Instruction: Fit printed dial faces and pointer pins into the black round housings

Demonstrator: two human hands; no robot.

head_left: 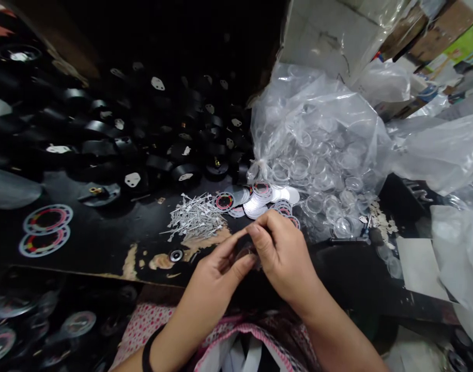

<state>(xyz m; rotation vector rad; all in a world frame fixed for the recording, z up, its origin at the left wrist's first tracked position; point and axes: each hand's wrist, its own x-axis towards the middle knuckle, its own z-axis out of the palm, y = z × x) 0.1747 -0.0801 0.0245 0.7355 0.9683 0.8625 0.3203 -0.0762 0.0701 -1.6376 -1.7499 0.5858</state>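
Observation:
My left hand [216, 271] and my right hand [280, 253] meet over the near edge of a black worktop [104, 243]. Both pinch a small dark round part [247, 253] held between their fingertips; most of it is hidden by the fingers. Just beyond the hands lie a heap of small white pointer needles [195, 219] and a scatter of round printed dial discs [259, 199]. A small metal eyelet-like piece [176, 255] sits on the worktop left of my left hand.
Several black round housings [182, 150] are piled at the back. A clear plastic bag of transparent round covers [321, 155] stands to the right. Two larger dial rings [46, 230] lie at the left. More plastic bags and cardboard boxes [445, 150] crowd the right side.

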